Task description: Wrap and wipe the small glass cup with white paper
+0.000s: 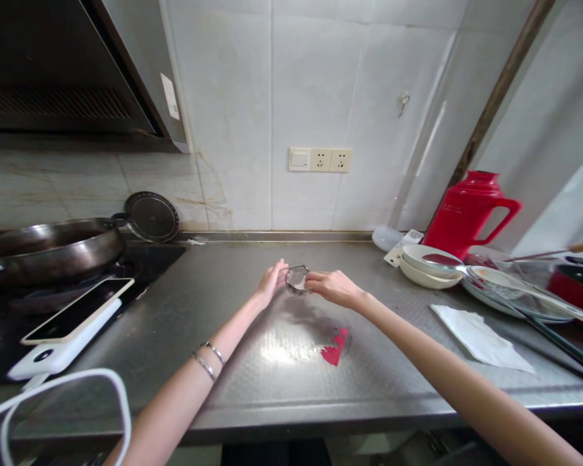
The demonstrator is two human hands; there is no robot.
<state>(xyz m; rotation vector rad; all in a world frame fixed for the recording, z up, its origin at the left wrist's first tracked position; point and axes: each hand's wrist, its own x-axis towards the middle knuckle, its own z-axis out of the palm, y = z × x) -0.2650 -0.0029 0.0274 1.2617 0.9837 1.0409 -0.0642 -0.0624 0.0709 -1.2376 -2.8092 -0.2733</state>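
Observation:
A small round, clear object that looks like a glass cup (297,282) is just over the steel counter, its dark-edged rim showing. On its right side, my right hand (337,288) pinches it between thumb and fingers. To the left, my left hand (273,281) has its fingers stretched out flat beside the glass cup; whether they touch it I cannot tell. Nearer to me on the counter lies a torn scrap of red paper or film (335,347). Shadows of the hands fall on the metal behind it.
At the left, a pan (53,249) sits on the black stove, with a phone (80,310) on a white power bank (65,349) before it. On the right are stacked bowls (430,278), a red thermos (466,217), utensils and a white napkin (480,338).

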